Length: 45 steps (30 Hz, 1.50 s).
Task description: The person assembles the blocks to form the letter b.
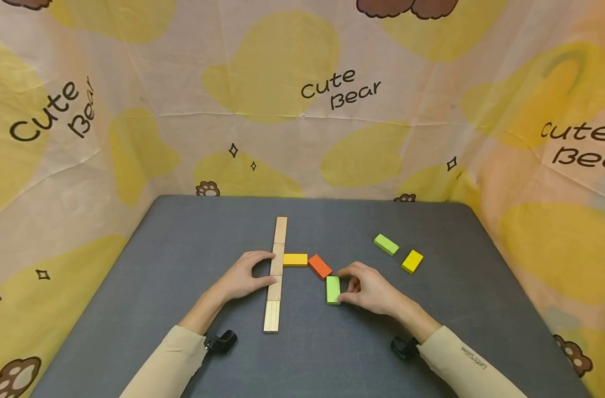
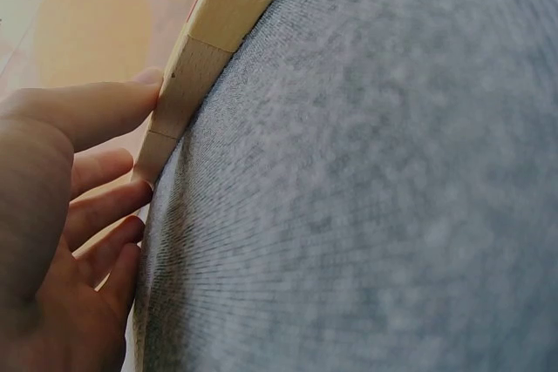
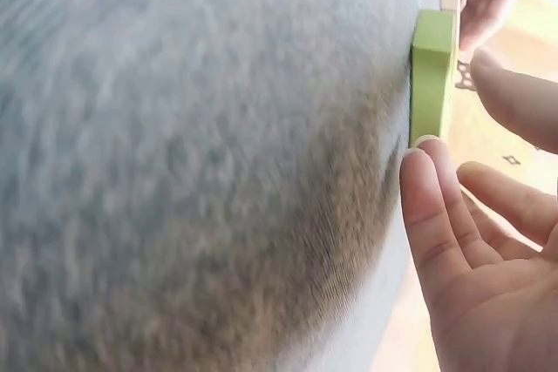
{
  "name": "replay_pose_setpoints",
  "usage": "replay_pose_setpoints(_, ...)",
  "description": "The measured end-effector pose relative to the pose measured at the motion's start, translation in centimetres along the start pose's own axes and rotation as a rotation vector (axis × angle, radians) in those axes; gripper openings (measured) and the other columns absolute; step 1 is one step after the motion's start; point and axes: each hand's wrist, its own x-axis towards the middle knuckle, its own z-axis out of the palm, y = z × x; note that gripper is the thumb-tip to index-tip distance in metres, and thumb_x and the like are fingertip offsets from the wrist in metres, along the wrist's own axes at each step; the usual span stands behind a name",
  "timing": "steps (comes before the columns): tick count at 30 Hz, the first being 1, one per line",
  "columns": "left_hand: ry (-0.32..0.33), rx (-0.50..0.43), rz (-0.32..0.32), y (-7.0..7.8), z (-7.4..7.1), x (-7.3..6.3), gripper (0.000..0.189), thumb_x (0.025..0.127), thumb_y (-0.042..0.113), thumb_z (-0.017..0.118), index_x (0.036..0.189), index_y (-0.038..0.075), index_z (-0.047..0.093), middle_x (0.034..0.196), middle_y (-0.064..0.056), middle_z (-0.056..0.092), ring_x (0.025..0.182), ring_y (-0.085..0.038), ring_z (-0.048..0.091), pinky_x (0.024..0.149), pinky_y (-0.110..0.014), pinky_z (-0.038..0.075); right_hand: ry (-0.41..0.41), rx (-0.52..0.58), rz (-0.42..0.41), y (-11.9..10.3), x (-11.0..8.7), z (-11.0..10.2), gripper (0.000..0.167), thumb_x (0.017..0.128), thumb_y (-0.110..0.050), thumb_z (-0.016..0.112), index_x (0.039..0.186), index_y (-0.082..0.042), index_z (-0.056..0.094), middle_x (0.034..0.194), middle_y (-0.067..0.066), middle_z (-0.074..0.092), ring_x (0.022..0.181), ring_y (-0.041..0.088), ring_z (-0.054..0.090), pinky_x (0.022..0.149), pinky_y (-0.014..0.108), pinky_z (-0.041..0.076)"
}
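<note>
My left hand [image 1: 246, 275] rests against the left side of a straight row of plain wooden blocks [image 1: 280, 235], thumb and index fingertip touching its edge. In the left wrist view, the fingers [image 2: 113, 202] lie along the wood, not wrapped round it. Beside the green block [image 1: 333, 290] is my right hand [image 1: 369, 288]; its fingertips touch the block's end in the right wrist view, while the thumb stands apart. An orange-red block [image 1: 319, 266] lies diagonally by the green one. Between that and the wooden row sits a yellow-orange block [image 1: 295, 260].
Farther right on the dark grey table [image 1: 208, 221] lie another green block [image 1: 386, 244] and a yellow block [image 1: 412, 261], separate from the line. A patterned cloth [image 1: 292, 155] hangs behind the table and along both sides.
</note>
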Motion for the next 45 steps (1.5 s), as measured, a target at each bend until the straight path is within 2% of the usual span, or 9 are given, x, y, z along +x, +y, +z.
replay_pose_setpoints(5,-0.003,0.000,0.004,-0.1,0.0,0.0,0.063,0.090,0.044,0.076,0.143,0.014,0.059,0.145,-0.009,0.056,0.141,-0.034,0.041,0.113,-0.056,0.035,0.025,-0.012,-0.017,0.4,-0.5,-1.0,0.045,0.088,-0.021,0.082,0.124,0.000,0.066,0.104,0.007,0.064,0.075,0.006,0.057,0.066,0.024,0.052)
replay_pose_setpoints(12,-0.006,-0.004,-0.001,-0.2,0.0,0.1,0.063,0.090,0.044,0.076,0.143,0.014,0.059,0.145,-0.009,0.055,0.141,-0.033,0.041,0.113,-0.056,0.035,0.057,-0.004,0.028,0.9,-1.4,-2.5,0.038,0.090,-0.017,0.080,0.122,-0.001,0.068,0.107,0.008,0.066,0.079,0.009,0.059,0.067,0.025,0.053)
replay_pose_setpoints(26,-0.003,-0.005,0.005,-0.3,0.0,0.2,0.062,0.090,0.043,0.077,0.142,0.014,0.059,0.144,-0.008,0.057,0.140,-0.033,0.042,0.113,-0.055,0.036,0.186,-0.071,0.139,2.0,-3.4,-5.1,0.031,0.090,-0.015,0.080,0.117,-0.001,0.071,0.099,0.001,0.066,0.082,0.011,0.061,0.075,0.029,0.056)
replay_pose_setpoints(32,-0.006,-0.008,0.002,-0.3,-0.1,0.2,0.062,0.090,0.043,0.077,0.143,0.014,0.059,0.145,-0.008,0.056,0.141,-0.033,0.041,0.113,-0.056,0.035,0.241,-0.065,0.170,2.8,-4.0,-5.9,0.031,0.089,-0.014,0.080,0.117,-0.001,0.072,0.102,0.004,0.069,0.085,0.013,0.065,0.077,0.031,0.057)
replay_pose_setpoints(38,-0.007,-0.004,-0.007,-0.3,-0.1,0.2,0.062,0.090,0.043,0.077,0.143,0.015,0.059,0.145,-0.008,0.056,0.141,-0.033,0.041,0.113,-0.056,0.035,0.278,-0.085,0.175,3.6,-4.6,-6.7,0.030,0.091,-0.016,0.079,0.116,-0.002,0.072,0.102,0.004,0.069,0.089,0.017,0.065,0.081,0.037,0.058)
replay_pose_setpoints(45,-0.011,-0.001,-0.007,-0.3,-0.1,0.2,0.064,0.091,0.046,0.076,0.144,0.015,0.058,0.146,-0.008,0.055,0.141,-0.033,0.041,0.113,-0.057,0.035,0.325,-0.115,0.217,4.4,-5.5,-7.7,0.031,0.092,-0.018,0.077,0.117,0.001,0.071,0.110,0.013,0.070,0.099,0.030,0.066,0.087,0.050,0.056)
